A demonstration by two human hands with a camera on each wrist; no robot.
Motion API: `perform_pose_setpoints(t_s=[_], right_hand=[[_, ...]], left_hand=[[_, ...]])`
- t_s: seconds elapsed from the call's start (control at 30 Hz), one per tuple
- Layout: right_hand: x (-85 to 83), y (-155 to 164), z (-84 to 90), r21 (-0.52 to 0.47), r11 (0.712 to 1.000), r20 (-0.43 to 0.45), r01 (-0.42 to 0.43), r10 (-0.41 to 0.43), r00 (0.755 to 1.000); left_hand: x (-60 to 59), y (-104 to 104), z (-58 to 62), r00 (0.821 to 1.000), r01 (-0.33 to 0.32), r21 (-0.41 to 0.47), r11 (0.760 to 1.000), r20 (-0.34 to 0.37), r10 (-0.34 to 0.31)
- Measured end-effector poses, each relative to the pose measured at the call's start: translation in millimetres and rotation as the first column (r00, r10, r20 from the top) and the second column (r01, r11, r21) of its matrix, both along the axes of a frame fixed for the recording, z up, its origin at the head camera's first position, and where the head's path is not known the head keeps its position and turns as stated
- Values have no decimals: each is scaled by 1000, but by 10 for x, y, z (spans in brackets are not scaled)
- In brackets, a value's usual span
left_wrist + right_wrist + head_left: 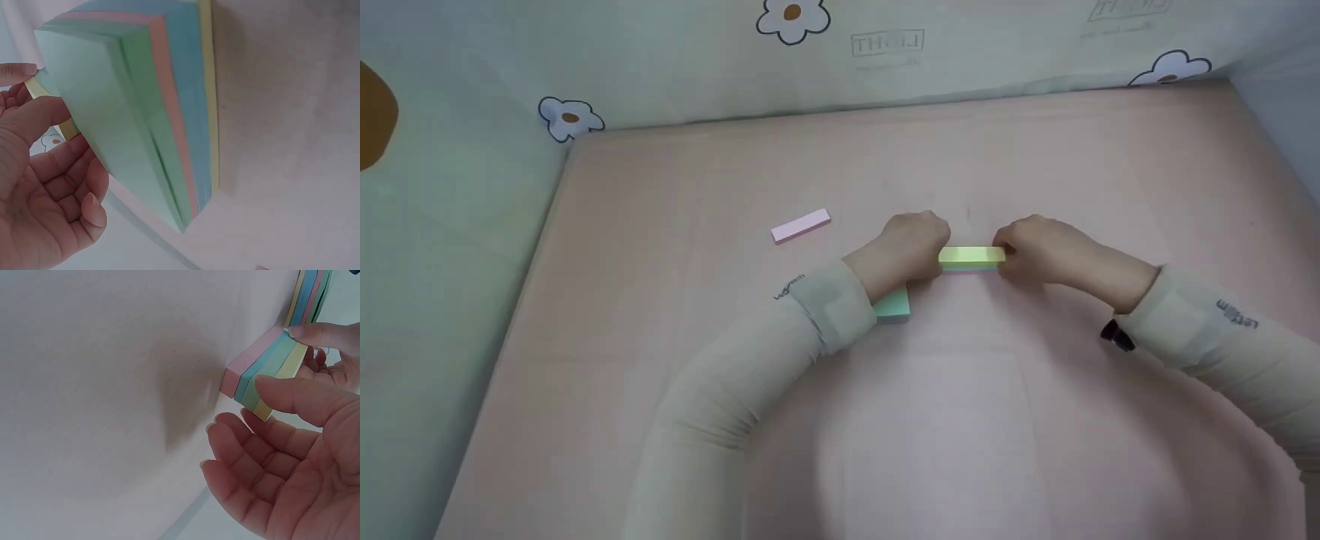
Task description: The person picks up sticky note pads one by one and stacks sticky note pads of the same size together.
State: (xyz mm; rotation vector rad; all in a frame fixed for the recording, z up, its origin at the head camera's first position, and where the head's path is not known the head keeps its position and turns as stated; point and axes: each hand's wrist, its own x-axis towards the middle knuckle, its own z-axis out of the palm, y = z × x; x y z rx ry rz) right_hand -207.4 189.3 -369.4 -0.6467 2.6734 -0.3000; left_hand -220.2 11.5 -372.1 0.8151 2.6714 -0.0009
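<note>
A narrow stack of sticky notes (971, 257), yellow on top over green, blue and pink layers (264, 377), lies on the pink mat between both hands. My left hand (934, 251) pinches its left end, and a bit of yellow edge (35, 87) shows between finger and thumb. My right hand (1009, 255) pinches the right end between the forefinger and thumb (304, 399). A wider multicoloured pad (146, 112), green side up, lies by my left wrist (894, 306).
A loose pink strip of notes (801, 225) lies to the left on the pink mat (960, 420). Pale green padded walls with flower prints (570, 118) close in the back and both sides. Something small and black (1116, 335) sits under my right wrist.
</note>
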Motion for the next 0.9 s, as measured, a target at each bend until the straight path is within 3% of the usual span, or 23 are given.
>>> perform_pose_setpoints(t_s=[0.43, 0.9], right_hand=[[-7, -27, -33, 33, 999, 39, 23, -24, 999], [-29, -54, -77, 54, 998, 26, 19, -21, 999]], left_hand=[[3, 30, -26, 996, 53, -126, 991, -64, -62], [-4, 89, -75, 993, 78, -175, 981, -69, -91]])
